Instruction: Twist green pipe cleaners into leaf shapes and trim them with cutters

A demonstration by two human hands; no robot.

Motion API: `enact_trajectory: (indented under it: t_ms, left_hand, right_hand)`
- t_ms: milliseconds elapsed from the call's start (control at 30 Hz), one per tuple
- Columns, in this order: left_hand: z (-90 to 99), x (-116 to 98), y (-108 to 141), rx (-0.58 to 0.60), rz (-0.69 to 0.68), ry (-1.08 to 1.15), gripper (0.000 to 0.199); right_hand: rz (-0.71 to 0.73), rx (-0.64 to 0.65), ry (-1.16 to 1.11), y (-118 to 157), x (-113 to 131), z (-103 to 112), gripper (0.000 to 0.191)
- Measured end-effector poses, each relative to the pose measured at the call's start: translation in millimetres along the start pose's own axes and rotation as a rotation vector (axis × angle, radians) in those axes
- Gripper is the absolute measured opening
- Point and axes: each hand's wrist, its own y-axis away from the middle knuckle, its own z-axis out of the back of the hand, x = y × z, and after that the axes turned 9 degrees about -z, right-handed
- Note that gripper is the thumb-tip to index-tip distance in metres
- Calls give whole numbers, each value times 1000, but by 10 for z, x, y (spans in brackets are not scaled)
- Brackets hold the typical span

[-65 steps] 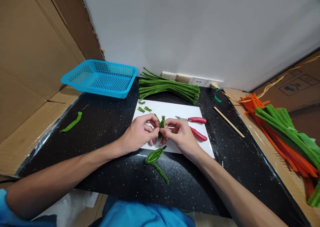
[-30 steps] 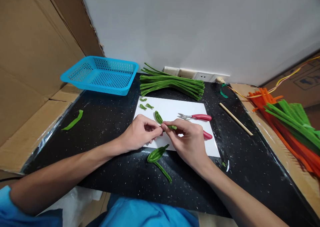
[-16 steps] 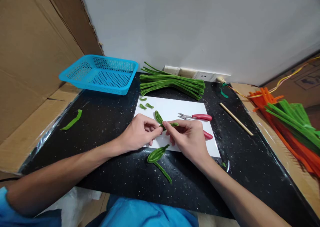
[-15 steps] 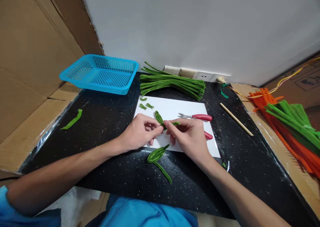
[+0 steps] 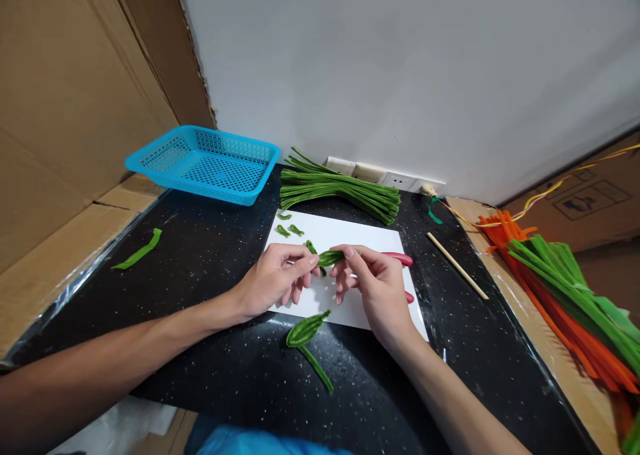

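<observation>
Between my two hands, over a white sheet (image 5: 345,306), is a leaf shape bent from green pipe cleaner (image 5: 330,258). My left hand (image 5: 277,275) pinches its left end between thumb and fingers. At its right end, the thumb and forefinger of my right hand (image 5: 375,281) are closed on it. Another green piece shows just behind the left fingertips, partly hidden. Below my hands a finished-looking pipe cleaner leaf (image 5: 306,330) with a straight stem lies on the black tabletop. Red-handled pliers (image 5: 400,259) lie on the sheet, mostly covered by my right hand.
Several small green pieces (image 5: 284,230) lie on the sheet's far left corner. Behind it rests a bundle of green pipe cleaners (image 5: 340,191), with a blue basket (image 5: 215,168) to its left. A wooden stick (image 5: 457,266) and orange pipe cleaners (image 5: 550,315) are at right.
My hands have drawn slightly apart, and the held leaf now lies stretched level between them. The camera view has shifted, so the table items appear lower.
</observation>
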Motion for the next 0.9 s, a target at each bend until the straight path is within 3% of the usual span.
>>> enact_trajectory:
  t_ms: [167,267,367,433,633,900]
  left_hand:
    - [1,-33,17,-6,-29,67,32]
    - [-18,-21,44,-26,-161,-81,43]
    - [-48,-17,58,-66,-284,-258,24]
    - [-57,-24,49,-82,-257,-222,17]
    - [-9,-58,-43,-129,-31,119,35]
    - [16,-57,-48,-127,45,230,38]
  right_hand:
    - [-80,24,-129,-28,-1,-8,33]
    - [-141,22,-153,-33,-5,-7,41]
    - [-182,34,-132,-28,-8,2,48]
    - [-189,41,-111,-26,-10,10,50]
    - [-90,-6,-91,-27,7,31,35]
    - [-79,54,-88,-34,9,49,25]
